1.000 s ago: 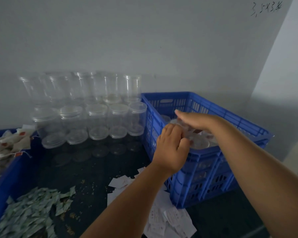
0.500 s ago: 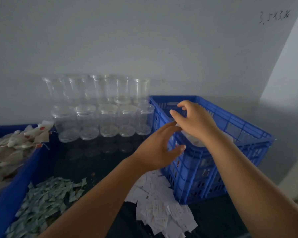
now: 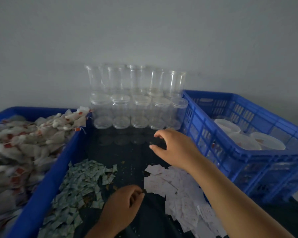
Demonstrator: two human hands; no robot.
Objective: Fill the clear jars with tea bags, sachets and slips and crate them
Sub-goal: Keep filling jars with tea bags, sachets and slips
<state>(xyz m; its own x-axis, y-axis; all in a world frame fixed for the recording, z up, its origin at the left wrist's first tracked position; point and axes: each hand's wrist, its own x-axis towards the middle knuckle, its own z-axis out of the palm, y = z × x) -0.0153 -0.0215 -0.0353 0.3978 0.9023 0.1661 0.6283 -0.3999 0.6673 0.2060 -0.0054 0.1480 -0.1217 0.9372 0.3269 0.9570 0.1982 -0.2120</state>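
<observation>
Two stacked rows of empty clear jars [image 3: 138,110] stand against the wall. My right hand [image 3: 175,148] hovers just in front of the lower row's right end, fingers spread and curved, holding nothing. My left hand [image 3: 123,206] hangs low near the front with loosely curled fingers, empty. Between the hands lie a heap of green sachets [image 3: 79,189] and a heap of white slips [image 3: 177,188] on the dark table. Tea bags [image 3: 22,143] fill the blue bin on the left. Filled, lidded jars [image 3: 248,136] sit inside the blue crate [image 3: 258,157] on the right.
The blue bin's rim [image 3: 46,182] runs diagonally along the left of the table. A grey wall [image 3: 144,35] closes the back. Crumbs are scattered on the dark table surface [image 3: 127,155] in front of the jars.
Both hands have left the crate: my right hand moved left and down toward the empty jars, my left hand dropped back near the front edge. My view has turned left.
</observation>
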